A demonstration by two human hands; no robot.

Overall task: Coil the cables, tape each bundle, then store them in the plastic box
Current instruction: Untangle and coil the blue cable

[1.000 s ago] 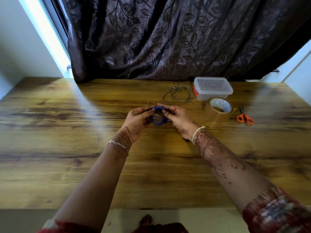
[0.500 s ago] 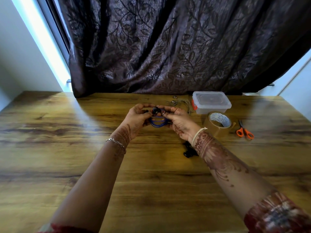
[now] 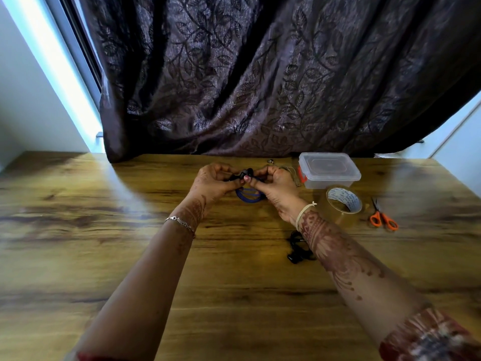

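A coiled blue cable [image 3: 249,197] hangs between my two hands above the wooden table [image 3: 104,230]. My left hand [image 3: 214,182] pinches its dark plug end from the left, and my right hand [image 3: 276,185] grips the top of the coil from the right. A black cable [image 3: 298,247] lies on the table, partly hidden under my right forearm. A thin grey cable [image 3: 292,171] lies behind my right hand, mostly hidden. The clear plastic box [image 3: 328,170], lid on, stands at the back right. A roll of clear tape [image 3: 343,201] stands in front of the box.
Orange-handled scissors [image 3: 384,218] lie right of the tape roll. A dark patterned curtain [image 3: 260,74] hangs along the table's far edge. A small metal piece [image 3: 270,161] lies near the curtain.
The camera has tilted upward, so the table sits lower in view. Both hands have kept hold of the blue coil, and the black cable under my right forearm has come into sight.
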